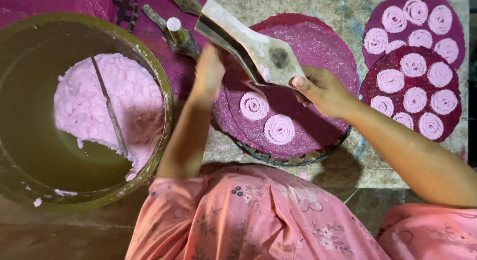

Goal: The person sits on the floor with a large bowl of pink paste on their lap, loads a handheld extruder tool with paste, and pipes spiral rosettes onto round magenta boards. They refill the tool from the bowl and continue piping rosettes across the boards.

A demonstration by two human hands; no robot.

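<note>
Right hand [322,91]: I grip the wooden press [248,44], fingers wrapped round.
Left hand [209,71]: on the press too, grip perhaps closed, blurred.
Below: two pink spirals [268,118] on purple mat [318,51].

View: one only, head-worn, none other to share with.
Position: above the round woven tray [298,158], slightly on the wearer's side of it.
Direction: almost straight down; far edge of the tray toward the top of frame, pink floral garment [258,215] along the bottom.
Nearness: close, arm's reach; tray near the centre and filling much of the middle.
Left of tray: large green basin [159,86], cut by the left edge.
Right of tray: two purple mats with pink spirals [415,66], reaching the upper right corner.
Over the tray: left hand [208,71] and right hand [323,91] on a wooden press [248,41].
</note>
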